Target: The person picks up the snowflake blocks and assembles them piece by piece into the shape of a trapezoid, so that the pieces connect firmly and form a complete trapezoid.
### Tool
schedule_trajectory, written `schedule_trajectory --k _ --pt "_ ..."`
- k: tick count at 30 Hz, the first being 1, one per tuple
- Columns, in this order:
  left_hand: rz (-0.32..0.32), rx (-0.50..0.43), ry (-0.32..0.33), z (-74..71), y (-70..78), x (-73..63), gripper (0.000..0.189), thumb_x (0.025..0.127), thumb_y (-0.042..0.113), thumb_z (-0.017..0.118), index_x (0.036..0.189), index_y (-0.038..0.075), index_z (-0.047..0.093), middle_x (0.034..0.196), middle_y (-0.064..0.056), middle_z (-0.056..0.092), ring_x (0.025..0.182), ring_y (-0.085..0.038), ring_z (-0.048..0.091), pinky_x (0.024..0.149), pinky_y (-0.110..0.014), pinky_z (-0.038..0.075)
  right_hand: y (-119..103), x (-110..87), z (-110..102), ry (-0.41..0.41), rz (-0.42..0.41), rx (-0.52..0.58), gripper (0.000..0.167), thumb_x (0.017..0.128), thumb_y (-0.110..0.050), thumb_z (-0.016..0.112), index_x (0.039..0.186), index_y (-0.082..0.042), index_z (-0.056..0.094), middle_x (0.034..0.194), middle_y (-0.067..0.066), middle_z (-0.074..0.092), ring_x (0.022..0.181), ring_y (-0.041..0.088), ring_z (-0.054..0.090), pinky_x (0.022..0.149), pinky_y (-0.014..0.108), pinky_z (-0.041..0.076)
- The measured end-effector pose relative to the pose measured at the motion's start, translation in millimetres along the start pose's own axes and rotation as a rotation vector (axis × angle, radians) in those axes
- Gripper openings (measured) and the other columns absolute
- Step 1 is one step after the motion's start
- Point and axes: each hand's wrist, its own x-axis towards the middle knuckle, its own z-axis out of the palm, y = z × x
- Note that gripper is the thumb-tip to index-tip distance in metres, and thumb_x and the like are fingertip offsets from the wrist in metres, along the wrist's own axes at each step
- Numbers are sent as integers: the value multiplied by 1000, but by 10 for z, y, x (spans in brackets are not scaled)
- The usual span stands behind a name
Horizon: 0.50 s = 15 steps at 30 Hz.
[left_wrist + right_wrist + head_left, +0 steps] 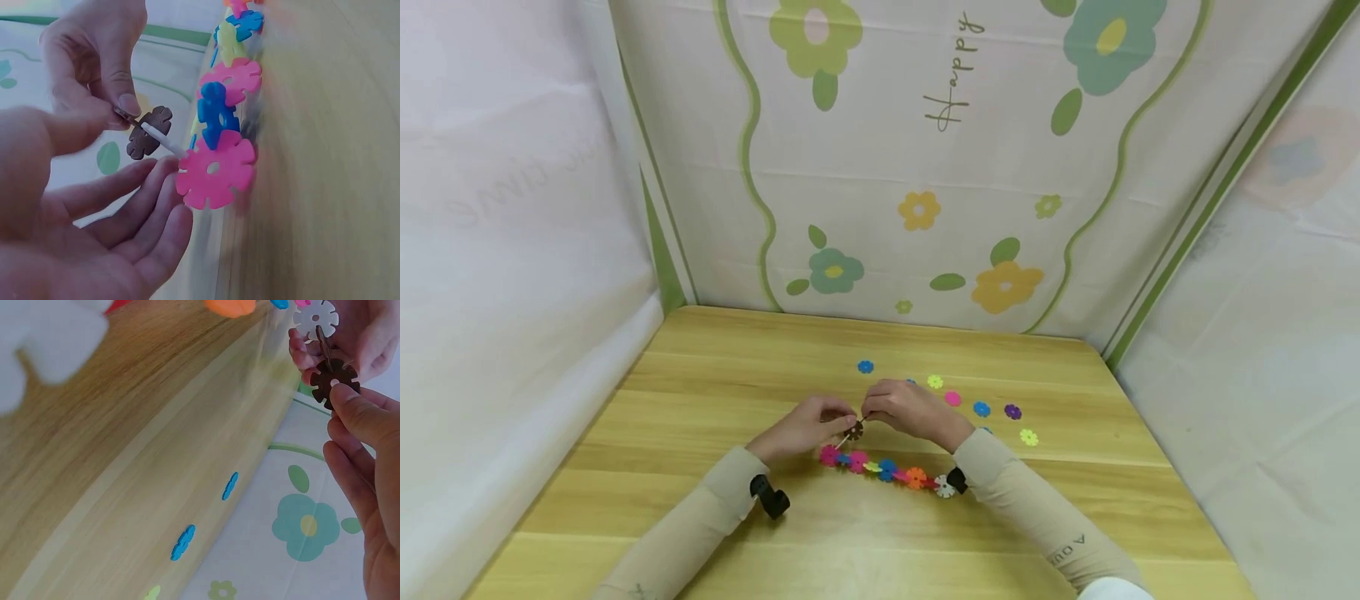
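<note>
A chain of notched plastic flower discs (pixel 887 471) lies along the table, a pink disc (pixel 215 169) at its left end. From that end rise a white disc (pixel 164 137), a brown disc (pixel 149 132) and a second brown disc (pixel 335 381). My right hand (pixel 917 412) pinches the outermost brown disc between thumb and fingers. My left hand (pixel 805 429) is loosely spread beside these discs, thumb near the outer brown one, fingertips close to the white and pink ones. Whether those fingertips touch cannot be made out.
Beyond my right hand lie loose discs: blue (pixel 866 367), yellow (pixel 935 382), pink (pixel 952 399), another blue (pixel 982 409), purple (pixel 1012 412) and another yellow (pixel 1028 437). A flower-printed cloth (pixel 880 167) hangs behind the wooden table (pixel 700 367).
</note>
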Motion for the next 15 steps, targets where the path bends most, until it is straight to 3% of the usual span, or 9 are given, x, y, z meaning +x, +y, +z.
schedule_trajectory --k 4,10,12,15 --pt "11 -40 -51 -4 -13 73 36 110 34 60 131 8 71 125 -9 74 108 -18 69 97 -38 58 13 -6 -7 34 -17 21 7 96 -12 77 102 -13 81 100 -3 78 94 10 72 89 18 59" --pt "26 -89 -75 21 -10 98 33 109 26 61 128 1 70 119 -17 75 99 -18 68 90 -33 58 32 5 14 36 -35 64 8 95 -11 78 103 -12 81 102 -1 78 96 10 73 89 16 58" --pt "25 -99 -83 31 -6 93 33 109 25 61 128 -1 69 117 -19 75 98 -18 69 88 -32 58 65 2 -6 17 -13 81 10 94 -11 80 103 -10 81 102 0 78 95 11 73 88 17 59" --pt "29 -108 -91 33 3 93 36 110 26 59 131 -2 68 118 -19 74 100 -18 69 89 -31 58 161 2 -63 -29 84 128 14 91 -8 83 105 -7 81 103 4 78 96 15 74 87 23 61"
